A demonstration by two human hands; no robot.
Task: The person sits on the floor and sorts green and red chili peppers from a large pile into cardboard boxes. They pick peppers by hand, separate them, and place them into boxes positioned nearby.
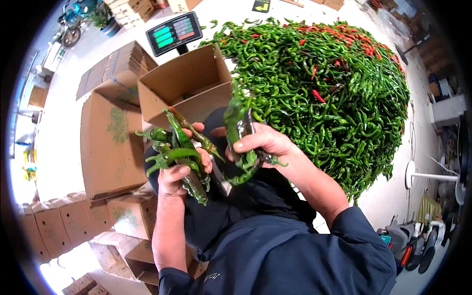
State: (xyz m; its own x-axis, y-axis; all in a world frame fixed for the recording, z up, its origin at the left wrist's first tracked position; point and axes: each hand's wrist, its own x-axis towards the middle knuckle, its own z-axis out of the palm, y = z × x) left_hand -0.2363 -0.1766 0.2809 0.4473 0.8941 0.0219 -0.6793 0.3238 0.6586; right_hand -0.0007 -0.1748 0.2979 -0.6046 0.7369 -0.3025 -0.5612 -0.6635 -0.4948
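Note:
My left hand [180, 166] is closed around several long green peppers [184, 153], one of them reddish brown. Beside it on the right, my right hand [260, 143] grips another bunch of green and dark peppers [234, 127]. Just beyond my hands stands an open cardboard box [188, 97]; its bottom is mostly hidden by the near wall. A big heap of green peppers [317, 96], with red ones mixed in at the far side, spreads over the floor to the right of the box.
A scale's display [174, 34] rises behind the open box. Left of it are a bundle of flattened cartons [114, 70] and a large carton [110, 147]. More boxes [51, 228] stand at the lower left. A white stand [431, 176] is at the right.

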